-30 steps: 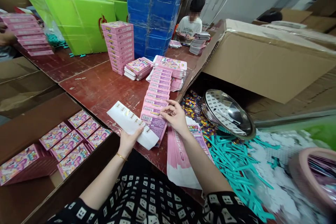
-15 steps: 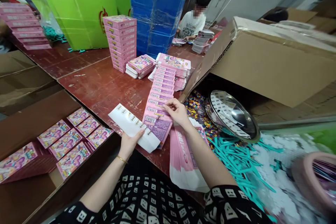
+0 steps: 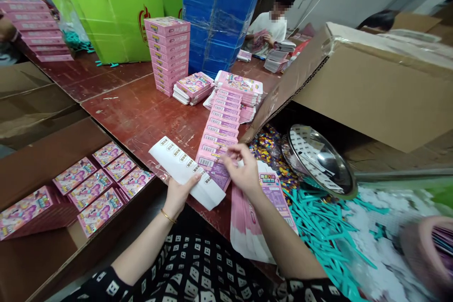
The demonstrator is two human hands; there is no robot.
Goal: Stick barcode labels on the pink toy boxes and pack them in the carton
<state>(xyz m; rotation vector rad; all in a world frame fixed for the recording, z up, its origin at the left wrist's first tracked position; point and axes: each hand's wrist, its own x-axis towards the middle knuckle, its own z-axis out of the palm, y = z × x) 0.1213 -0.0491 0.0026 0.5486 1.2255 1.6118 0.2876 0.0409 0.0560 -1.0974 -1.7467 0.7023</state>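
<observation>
My left hand [image 3: 180, 192] grips a white sheet of stickers [image 3: 177, 156], its thumb lying on top. A row of small oval labels with dark print runs along the sheet. Just right of it, my right hand [image 3: 244, 167] hovers over the near end of a fanned row of flat pink cartons [image 3: 222, 123]. Its thumb and fingers are curled into a loose pinch; whatever is between them is too small to make out. The sheet covers part of the nearest carton. Below my right wrist lies another fanned stack of pink cartons [image 3: 244, 217], partly hidden by my forearm.
Pink boxes stand in a tall stack [image 3: 170, 56] behind. At lower left, a cardboard box [image 3: 38, 269] holds filled boxes. To the right are a steel bowl [image 3: 348, 184], teal plastic sticks [image 3: 318, 226] and a large carton [image 3: 382, 89]. A co-worker [image 3: 271, 28] sits across the table.
My right hand has drawn slightly back from the nearest carton's printed face. The left hand still holds the sticker sheet. The view has shifted a little, and the co-worker's hands now hold up something pink.
</observation>
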